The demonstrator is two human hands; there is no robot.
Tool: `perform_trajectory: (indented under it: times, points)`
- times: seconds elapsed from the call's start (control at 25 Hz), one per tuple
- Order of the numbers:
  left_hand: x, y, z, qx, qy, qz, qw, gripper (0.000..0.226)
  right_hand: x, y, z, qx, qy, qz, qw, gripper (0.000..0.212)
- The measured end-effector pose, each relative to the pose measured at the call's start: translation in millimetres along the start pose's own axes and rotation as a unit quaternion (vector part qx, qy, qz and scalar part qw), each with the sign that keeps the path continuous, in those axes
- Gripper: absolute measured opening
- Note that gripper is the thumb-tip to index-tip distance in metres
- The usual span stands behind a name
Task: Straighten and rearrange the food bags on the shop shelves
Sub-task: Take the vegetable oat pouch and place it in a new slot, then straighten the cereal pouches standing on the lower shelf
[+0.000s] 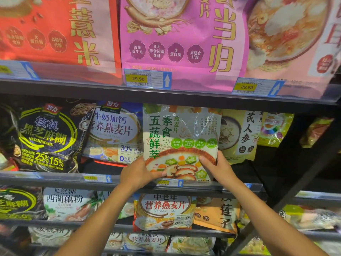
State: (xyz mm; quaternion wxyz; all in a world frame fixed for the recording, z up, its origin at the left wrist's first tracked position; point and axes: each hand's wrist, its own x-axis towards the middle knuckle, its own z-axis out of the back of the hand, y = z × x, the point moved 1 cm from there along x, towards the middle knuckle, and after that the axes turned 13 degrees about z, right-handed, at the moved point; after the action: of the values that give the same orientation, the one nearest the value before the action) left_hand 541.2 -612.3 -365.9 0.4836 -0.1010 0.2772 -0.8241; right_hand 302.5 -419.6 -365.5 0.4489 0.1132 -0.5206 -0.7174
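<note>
Left hand [136,174] and right hand [219,169] each grip a lower corner of the green-lettered oatmeal bag [180,133], standing upright on the middle shelf [55,177] between a blue bag [114,133] and a yellow bag [238,135].

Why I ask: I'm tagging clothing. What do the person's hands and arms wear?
Nothing worn shows. The left hand and right hand have no gloves, rings or watch. The left forearm and right forearm are bare to the frame's edge, no sleeves in view.
</note>
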Motion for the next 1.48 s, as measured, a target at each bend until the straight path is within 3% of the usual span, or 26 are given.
perform_trajectory:
  times: [0.16,0.28,0.48,0.68,0.92,1.08,1.48]
  points:
    - [-1.3,3.8,1.6,0.013,-0.007,-0.010,1.000,0.095,-4.6,3.2,0.0,-0.006,-0.012,-0.011,1.000,0.051]
    - [-5.9,8.5,3.0,0.027,-0.027,-0.013,0.999,0.087,-11.8,5.7,1.0,-0.001,-0.012,-0.009,1.000,0.056]
    - [-20.2,17.6,-0.1,0.067,-0.092,-0.021,0.993,0.076,-30.2,-0.6,10.4,-0.056,-0.026,0.002,0.998,0.094]
    - [-52.7,28.7,-16.1,0.110,-0.206,-0.033,0.972,0.107,-68.4,-0.2,28.1,-0.139,-0.037,0.018,0.989,0.082]
    - [-112.7,9.7,-46.0,0.126,-0.278,-0.060,0.951,0.113,-140.2,5.9,68.5,-0.242,-0.011,0.096,0.966,0.074]
    - [-163.2,-25.0,-80.8,0.143,-0.252,-0.115,0.950,0.106,-204.8,0.7,116.4,-0.300,-0.016,0.100,0.948,0.076]
    - [-282.9,-170.7,-201.3,0.147,-0.129,-0.251,0.948,0.102,-373.7,-20.7,275.5,-0.354,-0.094,0.013,0.930,0.081]
